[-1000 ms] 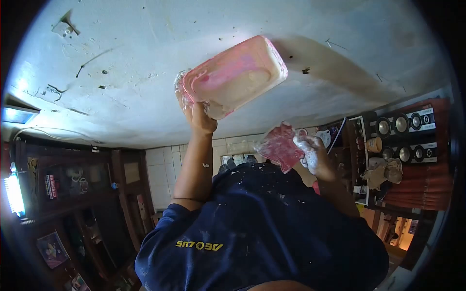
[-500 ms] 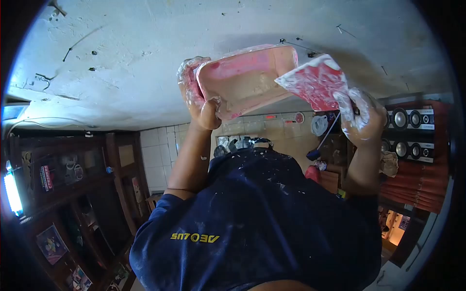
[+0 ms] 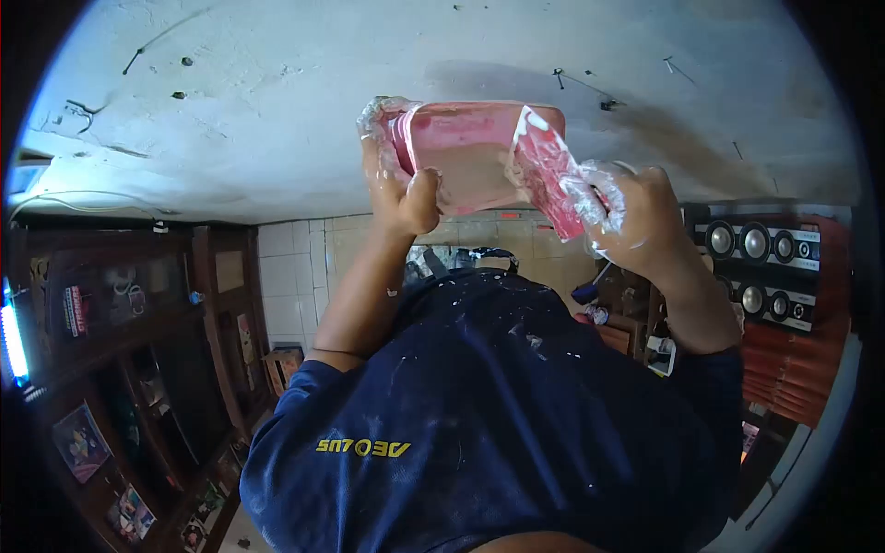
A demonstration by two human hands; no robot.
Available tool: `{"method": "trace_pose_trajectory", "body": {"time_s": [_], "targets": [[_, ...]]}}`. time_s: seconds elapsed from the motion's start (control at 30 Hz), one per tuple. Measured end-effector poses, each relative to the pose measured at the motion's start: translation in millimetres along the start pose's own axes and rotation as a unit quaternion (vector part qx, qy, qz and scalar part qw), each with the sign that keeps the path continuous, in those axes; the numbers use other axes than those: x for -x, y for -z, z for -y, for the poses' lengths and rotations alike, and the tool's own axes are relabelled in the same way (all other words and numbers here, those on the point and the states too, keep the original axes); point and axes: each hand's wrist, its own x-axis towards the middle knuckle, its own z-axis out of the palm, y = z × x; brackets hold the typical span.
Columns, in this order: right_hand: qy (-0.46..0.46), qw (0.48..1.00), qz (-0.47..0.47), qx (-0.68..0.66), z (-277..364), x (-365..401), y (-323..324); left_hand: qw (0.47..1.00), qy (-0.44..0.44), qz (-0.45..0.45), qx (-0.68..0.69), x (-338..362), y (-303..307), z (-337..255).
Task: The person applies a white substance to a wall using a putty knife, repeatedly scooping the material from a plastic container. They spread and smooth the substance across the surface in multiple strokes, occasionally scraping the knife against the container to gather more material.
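Note:
My left hand (image 3: 398, 189), smeared with white paste, is closed round the left end of a pink rectangular tub (image 3: 479, 199), its thumb over the near rim. Beige-white residue coats the tub's inside. Gripped in my right hand (image 3: 619, 210) is a flat red putty spreader (image 3: 548, 175) with white paste over its face and edge. The spreader tilts down across the tub's right end and overlaps it in this view. White paste also covers the fingers of my right hand.
A pale plastered surface (image 3: 304, 120) with nails, hooks and small holes spans the top. Dark wooden cabinets (image 3: 212, 313) stand at left, beside a lit tube lamp (image 3: 14, 341). Speakers (image 3: 756, 241) stand at right above red cloth (image 3: 784, 369).
My right hand has moved left and slightly down, bringing the spreader from beside the tub to its right end. My left hand and the tub have shifted slightly, the tub tipping.

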Motion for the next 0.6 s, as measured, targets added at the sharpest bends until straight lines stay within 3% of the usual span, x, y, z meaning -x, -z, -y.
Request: {"method": "trace_pose_trajectory", "body": {"time_s": [0.03,0.07,0.13,0.17,0.27,0.3,0.33,0.4,0.47,0.53,0.57,0.6], "targets": [[-0.03,0.994,-0.041,-0.098,-7,4,-11,1.0,0.001,-0.001,-0.003,1,2,-2],[-0.029,0.994,-0.04,-0.101,-10,6,-15,0.999,-0.014,0.013,-0.047,0,3,-6],[-0.112,0.98,-0.027,-0.162,-14,10,-22,0.989,-0.044,0.043,-0.133,-3,2,-15],[-0.166,0.962,-0.04,-0.215,-18,15,-31,0.997,0.074,0.003,-0.023,-2,-6,-20],[-0.202,0.938,-0.014,-0.282,-36,18,-42,0.992,0.069,0.047,-0.095,1,-7,-18],[-0.321,0.867,0.016,-0.381,-34,16,-41,0.988,0.057,0.051,-0.133,1,-7,-14],[-0.319,0.867,0.009,-0.382,-35,16,-43,0.988,0.051,0.055,-0.134,2,-8,-12],[-0.376,0.804,-0.03,-0.459,-45,18,-58,0.983,0.089,0.045,-0.154,1,-12,-14],[-0.347,0.801,-0.091,-0.479,-61,31,-82,0.986,0.15,0.01,-0.077,1,-17,-13],[-0.348,0.631,-0.052,-0.692,-75,40,-81,0.982,0.19,0.001,0.014,-4,-19,-20],[-0.402,0.58,-0.092,-0.703,-68,39,-78,0.992,0.115,0.034,-0.038,-2,-15,-13],[-0.355,0.507,-0.124,-0.776,-63,40,-72,0.994,0.033,0.065,-0.087,-1,-9,-3]]}}
